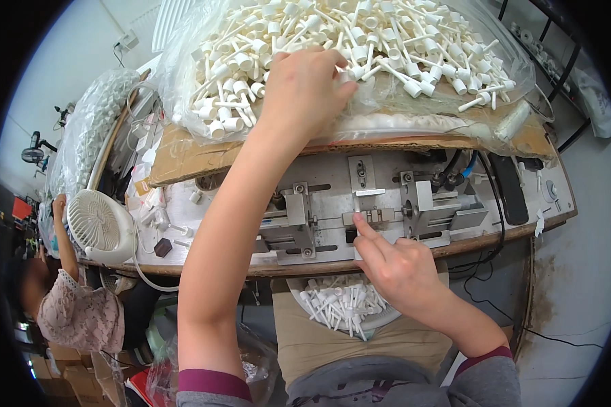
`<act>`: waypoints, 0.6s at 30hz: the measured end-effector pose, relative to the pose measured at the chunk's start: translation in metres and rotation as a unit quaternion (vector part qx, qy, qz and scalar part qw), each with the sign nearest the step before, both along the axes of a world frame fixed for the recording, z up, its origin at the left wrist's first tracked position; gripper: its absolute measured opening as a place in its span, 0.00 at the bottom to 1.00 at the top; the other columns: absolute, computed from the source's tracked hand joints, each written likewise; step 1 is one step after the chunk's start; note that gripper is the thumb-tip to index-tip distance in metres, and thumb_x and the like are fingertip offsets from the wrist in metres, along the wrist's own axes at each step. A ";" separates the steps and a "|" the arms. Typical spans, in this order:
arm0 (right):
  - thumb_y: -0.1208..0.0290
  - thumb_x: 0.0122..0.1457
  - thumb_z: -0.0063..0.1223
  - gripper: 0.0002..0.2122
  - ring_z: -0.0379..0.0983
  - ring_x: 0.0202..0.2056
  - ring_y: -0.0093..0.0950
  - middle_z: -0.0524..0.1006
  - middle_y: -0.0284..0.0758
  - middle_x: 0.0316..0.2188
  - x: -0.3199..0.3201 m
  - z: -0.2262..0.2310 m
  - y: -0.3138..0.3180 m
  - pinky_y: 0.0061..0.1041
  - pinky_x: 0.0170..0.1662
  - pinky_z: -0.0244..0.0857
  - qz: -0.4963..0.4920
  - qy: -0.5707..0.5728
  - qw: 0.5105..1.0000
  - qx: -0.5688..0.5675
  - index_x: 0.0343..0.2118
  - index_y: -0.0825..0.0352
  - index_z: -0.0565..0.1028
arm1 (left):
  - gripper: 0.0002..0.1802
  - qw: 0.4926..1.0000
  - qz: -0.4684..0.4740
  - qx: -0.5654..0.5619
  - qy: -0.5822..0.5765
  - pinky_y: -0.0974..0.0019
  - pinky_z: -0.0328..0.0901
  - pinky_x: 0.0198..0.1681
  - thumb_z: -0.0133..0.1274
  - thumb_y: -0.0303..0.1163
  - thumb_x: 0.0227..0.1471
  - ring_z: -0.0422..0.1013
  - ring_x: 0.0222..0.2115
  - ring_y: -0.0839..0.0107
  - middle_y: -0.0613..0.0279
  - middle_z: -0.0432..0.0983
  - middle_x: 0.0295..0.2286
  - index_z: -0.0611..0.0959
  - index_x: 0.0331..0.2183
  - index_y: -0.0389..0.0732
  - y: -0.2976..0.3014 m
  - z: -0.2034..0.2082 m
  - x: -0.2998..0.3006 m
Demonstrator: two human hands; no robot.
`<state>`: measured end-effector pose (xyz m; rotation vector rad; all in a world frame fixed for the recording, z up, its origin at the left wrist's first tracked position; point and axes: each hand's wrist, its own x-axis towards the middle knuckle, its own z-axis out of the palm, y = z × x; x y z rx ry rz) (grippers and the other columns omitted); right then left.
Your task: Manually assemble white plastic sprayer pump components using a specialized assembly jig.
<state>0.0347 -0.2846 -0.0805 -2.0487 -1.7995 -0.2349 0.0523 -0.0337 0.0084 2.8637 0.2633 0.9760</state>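
Observation:
My left hand (304, 88) reaches into a heap of white plastic pieces (387, 41), each a thin stem with a cup-shaped end. Its thumb and forefinger close about one white piece (347, 74), partly hidden by the fingers. My right hand (397, 264) is at the metal clamping fixture (370, 216) on the bench, forefinger stretched out and its tip touching the small block in the middle. The other fingers bend loosely below it, with no held piece plainly visible. Just above that fingertip is a flat white bar (370, 192).
A tray of similar white pieces (346, 305) rests on my lap. The heap lies on clear plastic film over cardboard (204, 159). A white fan (100, 226) stands at left, a black phone-like slab (508, 190) at right. Another person (81, 305) sits at far left.

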 end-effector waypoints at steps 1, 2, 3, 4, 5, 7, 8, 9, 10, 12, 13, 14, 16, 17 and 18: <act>0.71 0.45 0.68 0.16 0.70 0.17 0.28 0.79 0.42 0.50 0.002 0.004 -0.002 0.24 0.24 0.67 0.004 0.008 1.000 0.002 0.37 0.67 0.75 | 0.14 0.998 -0.020 -0.059 0.001 0.62 0.71 0.38 0.63 0.33 0.50 0.78 0.33 0.66 0.59 0.80 0.33 0.86 0.40 0.39 -0.008 0.006 -0.008; 0.71 0.45 0.68 0.17 0.71 0.17 0.28 0.80 0.41 0.48 0.005 0.008 -0.002 0.24 0.24 0.67 0.011 0.018 1.000 0.003 0.38 0.67 0.75 | 0.15 0.992 -0.036 -0.118 0.003 0.63 0.71 0.36 0.64 0.33 0.50 0.79 0.33 0.69 0.60 0.80 0.32 0.86 0.40 0.38 -0.015 0.010 -0.022; 0.70 0.46 0.68 0.17 0.72 0.18 0.28 0.81 0.40 0.46 0.010 0.014 -0.002 0.25 0.24 0.67 0.020 0.080 0.997 0.005 0.39 0.68 0.76 | 0.15 0.983 -0.052 -0.176 0.006 0.64 0.71 0.35 0.65 0.34 0.51 0.79 0.33 0.71 0.61 0.80 0.31 0.86 0.40 0.37 -0.021 0.013 -0.036; 0.70 0.48 0.68 0.17 0.73 0.19 0.27 0.81 0.40 0.43 0.017 0.023 -0.002 0.25 0.25 0.68 0.030 0.139 0.990 0.008 0.39 0.68 0.76 | 0.15 0.977 -0.065 -0.205 0.004 0.66 0.72 0.36 0.65 0.33 0.51 0.79 0.34 0.72 0.62 0.79 0.31 0.86 0.41 0.37 -0.026 0.015 -0.052; 0.70 0.49 0.68 0.17 0.74 0.19 0.27 0.82 0.39 0.40 0.024 0.031 0.001 0.25 0.25 0.68 0.040 0.199 0.979 0.009 0.40 0.69 0.76 | 0.15 0.969 -0.078 -0.234 0.002 0.68 0.72 0.37 0.65 0.32 0.51 0.79 0.35 0.73 0.62 0.79 0.32 0.86 0.41 0.36 -0.031 0.014 -0.065; 0.68 0.53 0.64 0.10 0.76 0.23 0.30 0.80 0.37 0.31 0.035 0.052 0.017 0.28 0.27 0.69 0.017 0.219 0.968 0.123 0.34 0.67 0.76 | 0.15 0.937 -0.092 -0.337 -0.012 0.72 0.75 0.41 0.65 0.26 0.49 0.79 0.38 0.72 0.60 0.77 0.36 0.86 0.41 0.36 -0.046 0.010 -0.094; 0.69 0.54 0.63 0.09 0.75 0.22 0.29 0.80 0.37 0.30 0.044 0.063 0.028 0.27 0.26 0.68 -0.006 0.235 0.960 0.149 0.33 0.68 0.76 | 0.16 0.927 -0.091 -0.363 -0.023 0.72 0.76 0.42 0.66 0.24 0.47 0.79 0.38 0.72 0.59 0.75 0.38 0.86 0.41 0.35 -0.055 0.005 -0.107; 0.71 0.55 0.61 0.07 0.73 0.21 0.29 0.79 0.36 0.28 0.055 0.071 0.039 0.27 0.25 0.66 -0.023 0.195 0.960 0.198 0.30 0.69 0.77 | 0.17 0.916 -0.095 -0.389 -0.035 0.72 0.77 0.43 0.67 0.22 0.44 0.78 0.38 0.71 0.58 0.74 0.40 0.86 0.40 0.35 -0.064 0.000 -0.118; 0.70 0.56 0.60 0.08 0.75 0.26 0.31 0.79 0.38 0.29 0.065 0.084 0.054 0.30 0.31 0.68 -0.034 0.192 0.958 0.208 0.33 0.69 0.77 | 0.17 0.922 -0.098 -0.373 -0.029 0.71 0.77 0.43 0.68 0.21 0.43 0.78 0.38 0.71 0.58 0.73 0.41 0.86 0.40 0.35 -0.072 -0.004 -0.128; 0.66 0.56 0.61 0.11 0.77 0.38 0.35 0.79 0.41 0.34 0.099 0.091 0.088 0.33 0.41 0.69 -0.011 0.041 0.959 0.279 0.37 0.67 0.77 | 0.18 0.932 -0.120 -0.342 -0.016 0.70 0.78 0.42 0.69 0.19 0.41 0.78 0.38 0.71 0.58 0.73 0.42 0.86 0.39 0.36 -0.091 -0.010 -0.139; 0.61 0.55 0.62 0.16 0.74 0.44 0.34 0.77 0.40 0.41 0.109 0.095 0.107 0.33 0.46 0.68 -0.033 0.001 0.971 0.236 0.42 0.65 0.77 | 0.18 0.940 -0.116 -0.320 -0.012 0.70 0.79 0.41 0.69 0.20 0.41 0.78 0.37 0.71 0.58 0.73 0.43 0.86 0.39 0.36 -0.099 -0.016 -0.143; 0.55 0.55 0.63 0.21 0.72 0.50 0.34 0.76 0.40 0.49 0.115 0.097 0.126 0.34 0.50 0.67 -0.053 -0.037 0.979 0.192 0.47 0.62 0.77 | 0.18 0.945 -0.114 -0.305 -0.012 0.69 0.78 0.40 0.69 0.20 0.41 0.78 0.37 0.70 0.56 0.74 0.44 0.86 0.39 0.36 -0.106 -0.024 -0.145; 0.44 0.49 0.64 0.32 0.65 0.58 0.40 0.70 0.43 0.56 0.110 0.097 0.170 0.40 0.61 0.61 -0.078 -0.066 0.986 0.131 0.53 0.61 0.73 | 0.18 0.953 -0.113 -0.282 0.004 0.67 0.77 0.38 0.68 0.21 0.41 0.79 0.37 0.68 0.53 0.75 0.48 0.85 0.39 0.36 -0.117 -0.040 -0.151; 0.44 0.49 0.64 0.34 0.64 0.59 0.41 0.69 0.43 0.56 0.109 0.098 0.185 0.41 0.62 0.60 -0.079 -0.085 0.987 0.108 0.55 0.61 0.72 | 0.18 0.954 -0.120 -0.275 0.021 0.66 0.77 0.38 0.68 0.22 0.41 0.79 0.36 0.67 0.52 0.75 0.49 0.85 0.39 0.36 -0.122 -0.045 -0.152; 0.43 0.49 0.63 0.35 0.63 0.59 0.42 0.69 0.43 0.57 0.108 0.099 0.197 0.41 0.62 0.59 -0.082 -0.105 0.987 0.085 0.56 0.62 0.71 | 0.17 0.959 -0.111 -0.260 0.024 0.65 0.76 0.37 0.68 0.22 0.42 0.79 0.35 0.67 0.52 0.74 0.51 0.85 0.38 0.37 -0.127 -0.051 -0.152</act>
